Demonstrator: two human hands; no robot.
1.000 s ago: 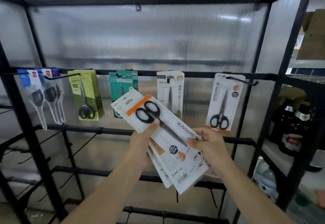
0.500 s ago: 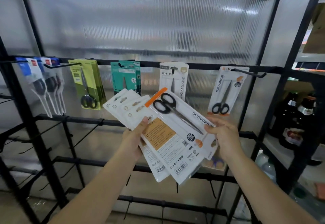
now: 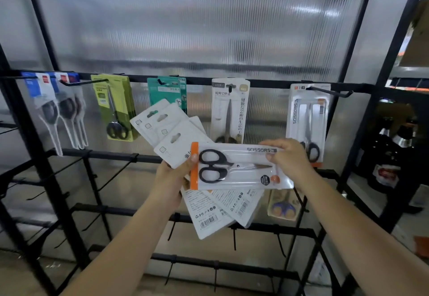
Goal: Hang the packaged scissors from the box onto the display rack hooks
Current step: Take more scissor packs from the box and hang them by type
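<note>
One clear blister pack of black-handled scissors with an orange end strip (image 3: 239, 168) lies sideways before the black metal display rack (image 3: 232, 83), right hand (image 3: 287, 158) fingers pinching its tip end; left hand (image 3: 171, 177) grips a fan of white card-backed packs (image 3: 171, 133).

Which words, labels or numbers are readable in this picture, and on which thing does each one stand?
"SCISSORS": on the front package, held sideways by the right hand.
"SCISSORS": printed vertically on the hanging white package at right.
Japanese text on the hanging beige-topped package: too blurred to read reliably.
Barcodes and small print on the fanned packages in the left hand: too small.
</note>
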